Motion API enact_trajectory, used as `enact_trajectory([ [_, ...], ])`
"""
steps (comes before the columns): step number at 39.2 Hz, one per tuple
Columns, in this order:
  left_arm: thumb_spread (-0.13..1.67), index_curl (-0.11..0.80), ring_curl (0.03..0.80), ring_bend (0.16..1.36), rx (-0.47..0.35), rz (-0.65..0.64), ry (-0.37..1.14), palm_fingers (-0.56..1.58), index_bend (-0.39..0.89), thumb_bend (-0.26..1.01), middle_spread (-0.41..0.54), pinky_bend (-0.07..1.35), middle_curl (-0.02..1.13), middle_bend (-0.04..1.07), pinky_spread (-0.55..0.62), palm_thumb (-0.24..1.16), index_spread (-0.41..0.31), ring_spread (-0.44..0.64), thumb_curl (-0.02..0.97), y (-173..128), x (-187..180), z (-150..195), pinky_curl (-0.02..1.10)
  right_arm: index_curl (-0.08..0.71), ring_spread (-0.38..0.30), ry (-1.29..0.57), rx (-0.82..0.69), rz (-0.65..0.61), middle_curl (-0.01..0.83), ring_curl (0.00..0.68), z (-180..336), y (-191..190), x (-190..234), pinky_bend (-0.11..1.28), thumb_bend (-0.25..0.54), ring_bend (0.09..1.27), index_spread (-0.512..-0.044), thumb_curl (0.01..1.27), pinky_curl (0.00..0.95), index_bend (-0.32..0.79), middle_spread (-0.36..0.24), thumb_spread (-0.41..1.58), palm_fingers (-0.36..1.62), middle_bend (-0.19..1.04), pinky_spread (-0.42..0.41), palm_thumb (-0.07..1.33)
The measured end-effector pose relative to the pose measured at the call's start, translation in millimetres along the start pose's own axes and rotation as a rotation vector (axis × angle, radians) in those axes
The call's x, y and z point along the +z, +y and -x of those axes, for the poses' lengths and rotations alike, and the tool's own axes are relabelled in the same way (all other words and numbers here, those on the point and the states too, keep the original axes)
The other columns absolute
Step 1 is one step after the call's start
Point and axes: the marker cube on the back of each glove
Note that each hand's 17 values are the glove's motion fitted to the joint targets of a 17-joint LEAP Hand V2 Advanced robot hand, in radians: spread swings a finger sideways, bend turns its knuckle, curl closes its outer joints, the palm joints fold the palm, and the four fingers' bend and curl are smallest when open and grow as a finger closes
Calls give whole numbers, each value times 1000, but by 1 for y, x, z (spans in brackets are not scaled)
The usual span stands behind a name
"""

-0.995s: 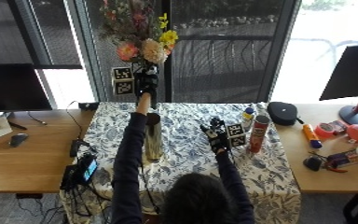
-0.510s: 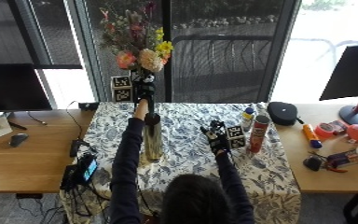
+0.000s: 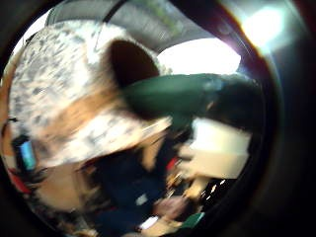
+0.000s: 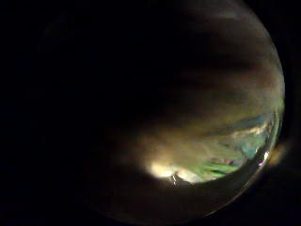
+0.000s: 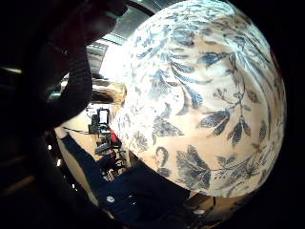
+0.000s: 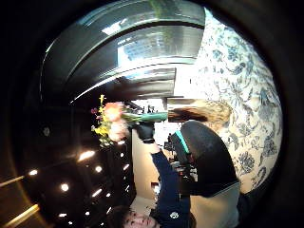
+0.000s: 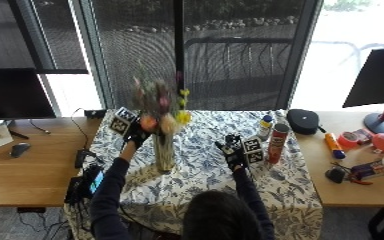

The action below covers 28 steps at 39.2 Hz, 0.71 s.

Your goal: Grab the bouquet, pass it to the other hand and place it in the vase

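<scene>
**Outside view: bouquet standing in the vase, left hand at the stems**

Outside view shows the bouquet of pink, yellow and purple flowers on green stems standing upright in the tall, narrow brass-coloured metal vase, which sits on the table under a white cloth printed with blue leaves. The black-gloved left hand is up beside the stems just above the vase mouth. Whether its fingers are curled round the stems or only touching them I cannot tell; the left palm views are too dark and smeared to settle it. The black-gloved right hand hovers over the cloth well apart from the vase, fingers relaxed and holding nothing. Beside it stand a red cylindrical can and a small bottle with a blue cap.

By my judgement the placing step is all but done: the stems look seated in the vase. What remains calls for the left hand to let go and draw sideways without dragging the flowers or tipping the narrow vase.
</scene>
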Motion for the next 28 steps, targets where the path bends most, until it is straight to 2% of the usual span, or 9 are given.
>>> enact_trajectory([
  [1, 1069, 625, 599, 537, -1, 48, -27, -215, -16, -103, -110, 288, 771, 442, 113, 512, -107, -9, 298, 1, -2, 18, 627, 232, 64, 5, 48, -3, 344, 319, -4, 2, -2, 528, -20, 442, -307, 330, 348, 142, -2, 1052, 238, 186, 254, 618],
  [2, 1045, 580, 566, 532, 2, 94, -46, -346, -53, -92, -12, 346, 732, 311, 163, 495, -68, 61, 298, 8, -5, 36, 621, 233, 64, 28, 110, -23, 344, 319, -10, 4, -5, 527, -20, 441, -306, 330, 347, 141, -1, 1052, 239, 186, 254, 618],
  [5, 988, 478, 435, 484, -14, 201, -122, -310, -45, -46, 138, 315, 590, 137, 286, 511, 4, 209, 309, 23, -18, 103, 515, 236, 66, 87, 214, -85, 343, 317, -27, 4, -15, 522, -19, 439, -304, 333, 347, 139, -1, 1057, 239, 185, 253, 624],
  [8, 951, 398, 371, 473, -84, 122, -281, -283, -47, -26, 254, 323, 469, 94, 377, 537, 47, 318, 319, 11, -37, 162, 468, 242, 74, -14, 94, -23, 342, 315, -27, 8, -18, 516, -8, 430, -302, 338, 347, 144, 6, 1066, 240, 185, 253, 650],
  [10, 932, 357, 354, 482, -100, 48, -358, -284, -35, -28, 310, 326, 432, 112, 419, 540, 69, 375, 322, 3, -48, 181, 452, 246, 76, -71, 47, 10, 341, 313, -29, 11, -21, 513, -10, 427, -303, 341, 347, 148, 7, 1072, 243, 183, 253, 660],
  [17, 898, 252, 335, 506, -108, 107, -274, -269, 4, -29, 419, 343, 372, 142, 501, 553, 112, 495, 331, 29, -57, 159, 428, 258, 81, 7, 277, -109, 336, 309, -58, 4, -31, 497, -12, 417, -292, 352, 344, 151, 10, 1085, 252, 180, 255, 693],
  [19, 895, 231, 333, 511, -126, 90, -297, -264, 14, -34, 436, 343, 359, 143, 514, 546, 116, 515, 330, 30, -63, 156, 423, 262, 82, -2, 231, -112, 334, 308, -60, 2, -32, 493, -12, 414, -292, 355, 344, 154, 10, 1091, 255, 179, 256, 700],
  [23, 898, 195, 327, 511, -166, 43, -374, -228, 31, -20, 438, 335, 346, 165, 526, 565, 116, 535, 335, 27, -71, 158, 410, 268, 83, -7, 11, -100, 331, 307, -64, -7, -31, 485, -14, 410, -290, 359, 342, 153, 5, 1092, 264, 181, 256, 711],
  [28, 927, 161, 319, 511, -196, 47, -361, -208, 44, -8, 443, 332, 331, 166, 528, 628, 117, 548, 346, 28, -73, 160, 400, 275, 83, 12, 97, -127, 329, 305, -80, -18, -31, 477, -15, 402, -282, 364, 343, 157, 2, 1100, 276, 179, 250, 723],
])
